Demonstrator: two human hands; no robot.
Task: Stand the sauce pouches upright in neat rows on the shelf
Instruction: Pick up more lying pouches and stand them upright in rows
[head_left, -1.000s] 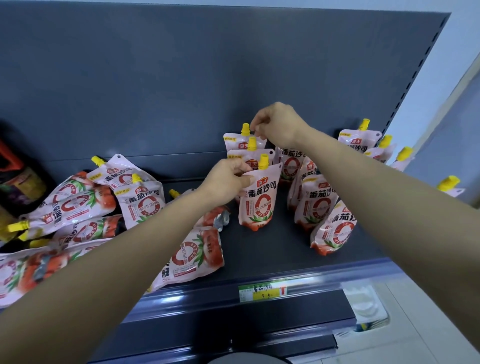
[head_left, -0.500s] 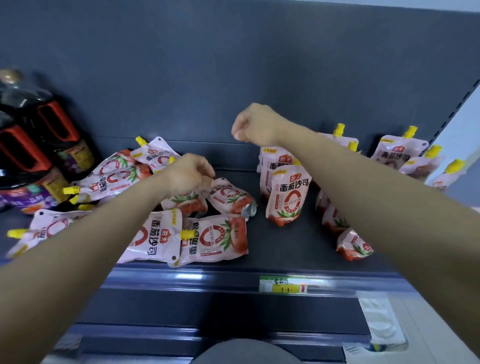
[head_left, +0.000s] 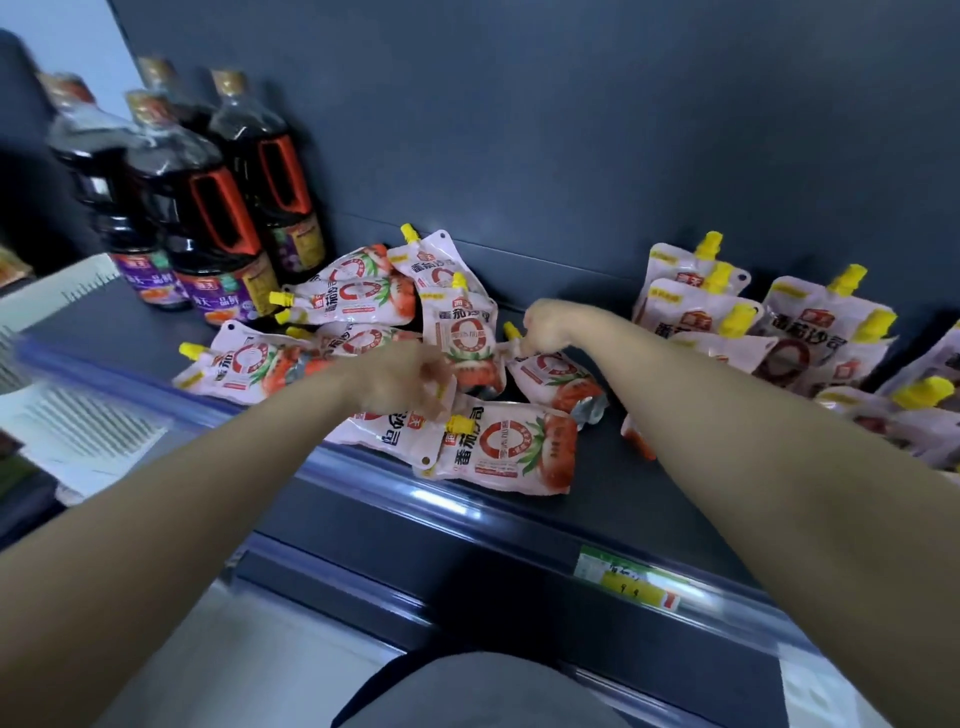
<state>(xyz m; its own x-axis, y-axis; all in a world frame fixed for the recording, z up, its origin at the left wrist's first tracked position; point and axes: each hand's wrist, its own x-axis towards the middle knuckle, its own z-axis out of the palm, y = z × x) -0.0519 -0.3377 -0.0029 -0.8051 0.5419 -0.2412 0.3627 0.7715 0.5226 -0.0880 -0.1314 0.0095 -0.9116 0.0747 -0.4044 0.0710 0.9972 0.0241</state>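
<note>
Sauce pouches lie flat in a loose heap at centre-left of the frame, overlapping so that several are half covered. Upright pouches stand in rows at the right, the outermost cut off by the frame edge and some hidden behind the right forearm. Motion blur smears the left hand, which is over the front of the heap with its fingers bent down; whether it grips anything cannot be told. The shelf is dark grey with a dark back panel, a price tag on its front rail and dark bottles at upper left. The right hand, at centre, has its fingers curled and pinches the top edge of the middle pouch beside its yellow spout.
</note>
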